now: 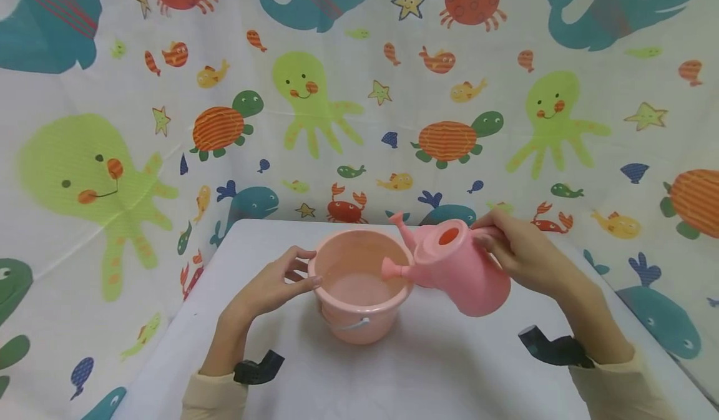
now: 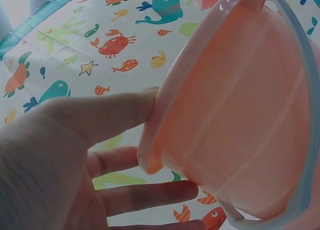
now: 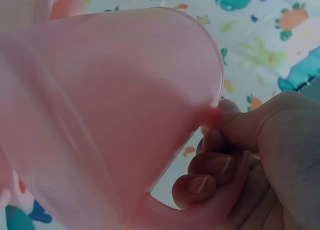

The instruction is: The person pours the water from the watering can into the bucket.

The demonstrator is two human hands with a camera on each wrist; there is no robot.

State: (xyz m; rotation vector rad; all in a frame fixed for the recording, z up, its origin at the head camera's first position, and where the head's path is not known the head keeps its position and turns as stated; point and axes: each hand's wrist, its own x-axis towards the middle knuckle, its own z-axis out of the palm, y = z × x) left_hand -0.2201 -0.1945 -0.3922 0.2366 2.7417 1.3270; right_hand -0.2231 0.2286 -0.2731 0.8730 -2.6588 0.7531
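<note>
A light pink bucket (image 1: 359,323) with a pale bail handle (image 2: 300,190) stands on the white table, its open top facing up. My left hand (image 1: 281,278) holds the bucket's left rim, thumb on the rim and the other fingers against or beside its outer side. Curled through the handle of a pink watering can (image 1: 477,276), my right hand (image 1: 519,251) holds it up, tilted to the left. Its spout tip lies over the bucket's opening in the head view. The right wrist view shows the fingers (image 3: 200,185) wrapped round the can's handle (image 3: 185,215).
Behind the bucket and the held can, a second pink watering can (image 1: 411,234) is partly hidden, its spout pointing up left. The white table (image 1: 269,370) ends at a curtain (image 1: 348,114) printed with sea animals. A dark wrist device (image 1: 259,368) sits on each forearm.
</note>
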